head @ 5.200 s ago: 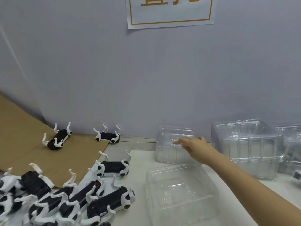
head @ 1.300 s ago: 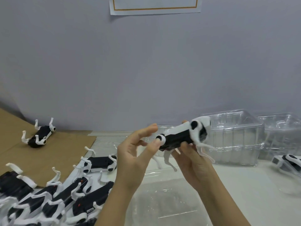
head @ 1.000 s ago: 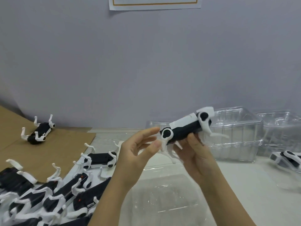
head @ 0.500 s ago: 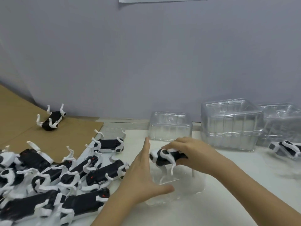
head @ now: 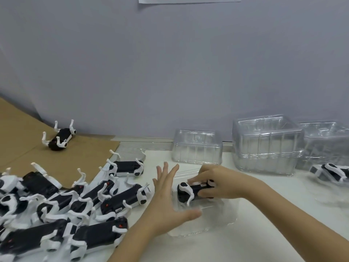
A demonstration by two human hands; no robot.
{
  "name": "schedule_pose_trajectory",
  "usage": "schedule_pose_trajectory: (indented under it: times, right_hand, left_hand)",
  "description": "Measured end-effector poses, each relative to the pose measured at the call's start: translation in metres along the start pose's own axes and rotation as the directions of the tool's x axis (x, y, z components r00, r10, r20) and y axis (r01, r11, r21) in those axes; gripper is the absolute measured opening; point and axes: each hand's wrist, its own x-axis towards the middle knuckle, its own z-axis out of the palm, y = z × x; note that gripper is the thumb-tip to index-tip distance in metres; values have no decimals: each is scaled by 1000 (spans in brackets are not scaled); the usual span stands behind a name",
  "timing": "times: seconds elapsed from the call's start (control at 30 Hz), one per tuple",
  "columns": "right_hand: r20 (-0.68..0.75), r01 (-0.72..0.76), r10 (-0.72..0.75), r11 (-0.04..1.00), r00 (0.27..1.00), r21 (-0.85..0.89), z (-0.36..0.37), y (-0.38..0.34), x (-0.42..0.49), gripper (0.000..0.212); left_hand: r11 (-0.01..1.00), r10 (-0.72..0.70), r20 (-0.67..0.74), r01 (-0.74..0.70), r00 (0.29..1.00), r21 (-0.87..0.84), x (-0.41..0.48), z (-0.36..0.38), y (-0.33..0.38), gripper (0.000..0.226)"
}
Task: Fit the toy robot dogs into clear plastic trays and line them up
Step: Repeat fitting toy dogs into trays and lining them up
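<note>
Head view has the right hand [head: 219, 184] curled round a black-and-white toy robot dog [head: 188, 192], holding it low over the clear plastic tray [head: 222, 222] near the middle of the white table. The left hand [head: 166, 201] lies with straight, spread fingers against the tray's left side, thumb along its front. To do this step well, I judge the left hand should pin the light tray so it cannot skate. The right should line the body up with the moulded recess and press on the trunk, not the thin white legs, which look apt to snag. The tray is so clear that its recess and rim are hard to make out, and whether the dog touches bottom cannot be told. The right fingers hide the dog's far end. Another dog [head: 332, 173] at the right edge is blurred and cut off, and the heap of loose dogs [head: 113, 201] runs off the left.
</note>
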Motion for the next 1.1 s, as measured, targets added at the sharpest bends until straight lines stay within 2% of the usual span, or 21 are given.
schedule_pose_trajectory:
  times: [0.03, 0.07, 0.1, 0.13, 0.17, 0.2, 0.23, 0.27, 0.3, 0.33, 0.4, 0.47, 0.57, 0.7, 0.9, 0.97, 1.03, 1.1]
  right_hand:
    - [-77, -21, 32, 991, 997, 132, -3, 3, -7, 41]
    - [-220, -35, 88, 972, 971, 234, -4, 7, -15, 42]
    - [-373, -66, 186, 948, 909, 311, -1, 13, -22, 45]
    - [-441, -149, 319, 914, 839, 378, 2, 18, -28, 50]
    - [-405, -263, 455, 856, 793, 446, 5, 20, -33, 59]
    - [-289, -369, 556, 779, 779, 507, 9, 21, -36, 68]
    - [-137, -439, 606, 696, 783, 569, 16, 21, -37, 71]
    - [-11, -451, 594, 623, 805, 639, 22, 19, -37, 62]
    - [58, -425, 559, 556, 827, 715, 26, 14, -36, 50]
    - [43, -360, 538, 500, 842, 788, 27, 7, -36, 46]
    - [-68, -141, 509, 362, 858, 922, 25, 1, -32, 62]
    - [-169, 42, 480, 264, 861, 964, 20, 1, -25, 69]
    - [-308, 195, 478, 272, 822, 942, 14, -3, -14, 69]
    - [-356, 231, 533, 288, 768, 929, 17, -12, -6, 69]
    - [-335, 186, 570, 305, 750, 934, 33, -13, 2, 78]
    - [-316, 184, 573, 278, 756, 943, 36, -10, 3, 78]
    - [-251, 220, 588, 125, 769, 967, 35, -8, 3, 73]
    - [-152, 284, 581, -143, 800, 948, 35, -5, 2, 63]
  left_hand:
    - [995, -22, -34, 18, 999, -102, 0, 1, 0, 110]
    - [972, -71, -73, 53, 995, -229, 0, 0, 2, 109]
    - [934, -139, -121, 89, 983, -345, 2, 1, 3, 109]
    - [886, -222, -156, 133, 963, -444, 3, 2, 3, 109]
    - [831, -307, -158, 184, 939, -525, 6, 3, 2, 107]
    - [781, -373, -132, 233, 918, -580, 9, 5, 1, 102]
    - [739, -410, -89, 273, 908, -616, 12, 8, -1, 96]
    - [718, -426, -70, 290, 902, -633, 16, 10, -2, 90]
    - [713, -427, -76, 283, 901, -642, 21, 12, -1, 90]
    - [724, -413, -119, 246, 903, -644, 27, 13, 3, 90]
    - [779, -338, -223, 139, 914, -611, 37, 7, 14, 85]
    - [849, -223, -295, 37, 929, -528, 43, -5, 26, 78]
    - [878, -109, -363, -82, 925, -471, 47, -22, 35, 73]
    - [896, -81, -389, -104, 917, -431, 42, -30, 33, 72]
    - [903, -116, -330, -39, 937, -428, 43, -26, 23, 79]
    - [920, -101, -300, -26, 949, -391, 42, -29, 27, 82]
    - [885, -53, -286, -88, 957, -457, 42, -42, 36, 78]
    - [744, -17, -342, -216, 940, -632, 43, -56, 41, 52]
